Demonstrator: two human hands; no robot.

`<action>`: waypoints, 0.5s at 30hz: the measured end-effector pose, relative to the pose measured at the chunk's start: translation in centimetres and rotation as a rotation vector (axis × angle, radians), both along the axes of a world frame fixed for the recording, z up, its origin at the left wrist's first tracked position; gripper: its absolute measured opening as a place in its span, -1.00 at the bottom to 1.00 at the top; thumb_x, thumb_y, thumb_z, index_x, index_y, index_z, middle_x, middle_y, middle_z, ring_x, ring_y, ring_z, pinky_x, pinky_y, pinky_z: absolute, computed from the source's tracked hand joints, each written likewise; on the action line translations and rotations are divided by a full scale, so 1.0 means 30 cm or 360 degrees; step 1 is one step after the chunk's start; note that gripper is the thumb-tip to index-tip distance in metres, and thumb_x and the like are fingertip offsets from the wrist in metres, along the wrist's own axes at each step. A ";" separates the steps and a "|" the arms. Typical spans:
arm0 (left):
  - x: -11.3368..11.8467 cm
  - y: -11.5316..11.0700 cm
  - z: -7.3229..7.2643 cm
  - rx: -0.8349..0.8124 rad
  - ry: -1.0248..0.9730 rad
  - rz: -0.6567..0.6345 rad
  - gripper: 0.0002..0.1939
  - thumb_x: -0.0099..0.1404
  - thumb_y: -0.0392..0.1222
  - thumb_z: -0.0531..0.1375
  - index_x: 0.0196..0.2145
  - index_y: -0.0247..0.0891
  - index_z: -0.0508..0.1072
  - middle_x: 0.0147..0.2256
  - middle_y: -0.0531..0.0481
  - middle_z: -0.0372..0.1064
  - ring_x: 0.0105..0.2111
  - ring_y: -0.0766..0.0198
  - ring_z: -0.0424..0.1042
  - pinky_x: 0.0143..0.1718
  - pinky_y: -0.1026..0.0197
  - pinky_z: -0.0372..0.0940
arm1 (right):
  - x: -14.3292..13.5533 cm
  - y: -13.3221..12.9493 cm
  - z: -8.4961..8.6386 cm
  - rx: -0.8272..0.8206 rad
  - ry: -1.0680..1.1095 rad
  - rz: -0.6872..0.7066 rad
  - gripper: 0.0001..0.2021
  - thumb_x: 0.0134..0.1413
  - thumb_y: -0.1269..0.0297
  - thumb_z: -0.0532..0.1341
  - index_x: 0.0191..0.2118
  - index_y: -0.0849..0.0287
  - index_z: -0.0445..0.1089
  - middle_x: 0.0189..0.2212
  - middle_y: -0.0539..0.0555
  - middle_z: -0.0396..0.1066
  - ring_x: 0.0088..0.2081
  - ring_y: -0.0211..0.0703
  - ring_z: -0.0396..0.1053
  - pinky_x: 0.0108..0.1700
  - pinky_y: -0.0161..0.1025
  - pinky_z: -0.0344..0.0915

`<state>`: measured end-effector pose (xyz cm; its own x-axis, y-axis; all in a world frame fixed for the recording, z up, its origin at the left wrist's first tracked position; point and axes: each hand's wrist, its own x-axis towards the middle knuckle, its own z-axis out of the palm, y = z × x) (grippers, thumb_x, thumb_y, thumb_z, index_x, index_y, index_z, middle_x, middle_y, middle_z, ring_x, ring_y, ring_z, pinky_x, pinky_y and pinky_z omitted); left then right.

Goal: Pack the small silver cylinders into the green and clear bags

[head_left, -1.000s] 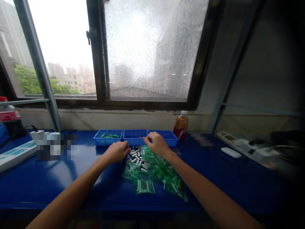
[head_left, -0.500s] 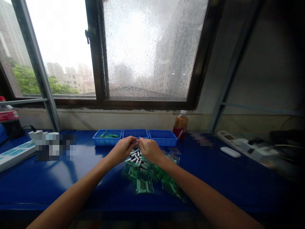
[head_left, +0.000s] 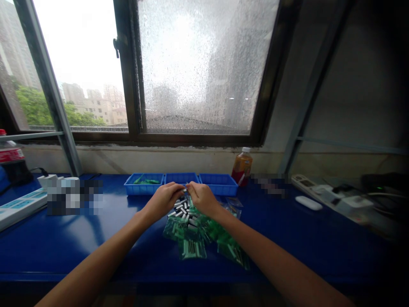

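My left hand point(head_left: 166, 197) and my right hand point(head_left: 202, 197) meet fingertip to fingertip above a pile of small white-and-black pieces point(head_left: 182, 209). Both are closed in a pinch. Between the fingertips shows a small whitish bit, too small to make out. Green clear bags point(head_left: 192, 248) with strip-like pieces inside lie in front of the pile. More green material point(head_left: 217, 230) is spread beneath my right wrist. Just behind my hands stand three joined blue trays; the left tray point(head_left: 143, 189) holds green items, and the right tray point(head_left: 220, 190) is partly hidden by my right hand.
An orange-and-red bottle point(head_left: 242, 167) stands behind the right tray. A dark cola bottle point(head_left: 12, 160) and a power strip point(head_left: 24, 207) are at the left. A white oval object point(head_left: 309, 203) and another power strip point(head_left: 341, 204) lie at the right on the blue table point(head_left: 105, 234).
My fingertips have shifted slightly, and a little more of the whitish bit shows between them. My arms and the things on the table look nearly the same.
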<state>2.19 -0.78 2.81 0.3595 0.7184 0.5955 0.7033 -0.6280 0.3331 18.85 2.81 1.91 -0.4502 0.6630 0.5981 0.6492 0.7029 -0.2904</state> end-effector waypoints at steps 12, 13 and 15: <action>-0.008 0.013 -0.025 -0.0069 -0.0270 -0.0040 -0.86 0.32 -0.25 -0.05 -0.22 -0.27 0.26 -0.37 -0.04 0.42 -0.35 0.27 0.42 -0.33 0.26 0.25 | 0.001 -0.025 0.006 0.0050 0.0143 0.0210 -0.85 0.09 0.32 0.10 -0.19 0.15 0.25 -0.51 -0.05 0.28 -0.48 -0.29 0.26 -0.41 -0.37 0.08; -0.007 0.011 -0.023 -0.0071 -0.0260 -0.0048 -0.85 0.32 -0.25 -0.06 -0.22 -0.27 0.27 -0.37 -0.04 0.42 -0.36 0.27 0.42 -0.33 0.26 0.25 | 0.000 -0.024 0.006 0.0049 0.0145 0.0194 -0.88 0.10 0.31 0.09 -0.22 0.15 0.25 -0.51 -0.04 0.29 -0.48 -0.29 0.26 -0.41 -0.36 0.08; -0.006 0.007 -0.018 -0.0044 -0.0231 -0.0056 -0.83 0.32 -0.24 -0.04 -0.18 -0.28 0.29 -0.37 -0.04 0.41 -0.36 0.27 0.41 -0.33 0.26 0.24 | 0.000 -0.022 0.009 0.0039 0.0156 0.0159 -0.89 0.13 0.25 0.06 -0.31 0.15 0.26 -0.51 -0.03 0.29 -0.48 -0.30 0.24 -0.42 -0.36 0.07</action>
